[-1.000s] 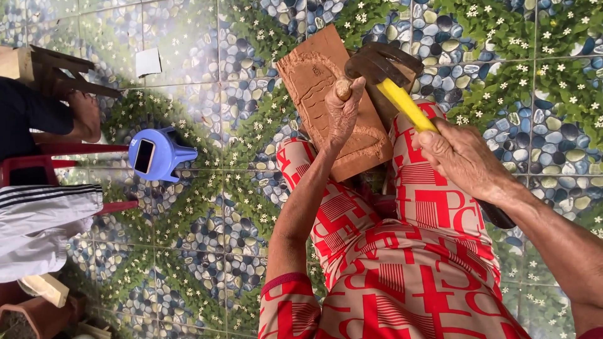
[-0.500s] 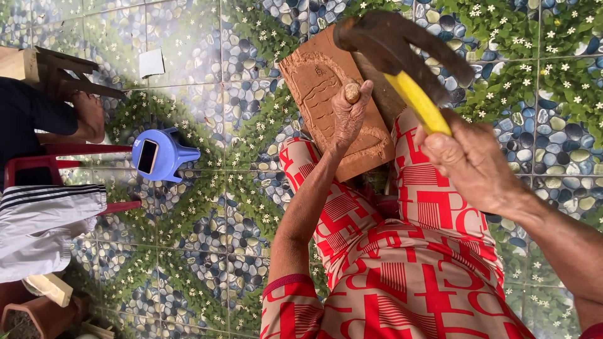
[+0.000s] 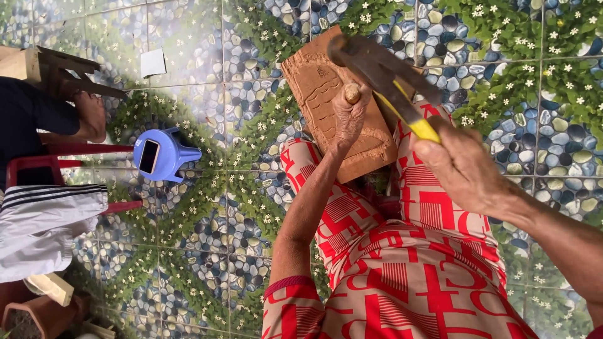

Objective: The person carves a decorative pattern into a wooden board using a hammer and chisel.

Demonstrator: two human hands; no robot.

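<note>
On pebble-and-flower patterned floor tiles (image 3: 207, 207) near a small blue plastic stool (image 3: 164, 155), the left hand (image 3: 349, 119) grips a wooden-handled chisel (image 3: 352, 94) upright on a carved reddish-brown wooden slab (image 3: 326, 88), while the right hand (image 3: 461, 166) clasps a yellow-handled hammer (image 3: 386, 78) angled up-left.

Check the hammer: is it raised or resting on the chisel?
Raised. The hammer in the right hand sits apart from the wooden chisel handle, which the left hand grips against the carved wooden board.
</note>
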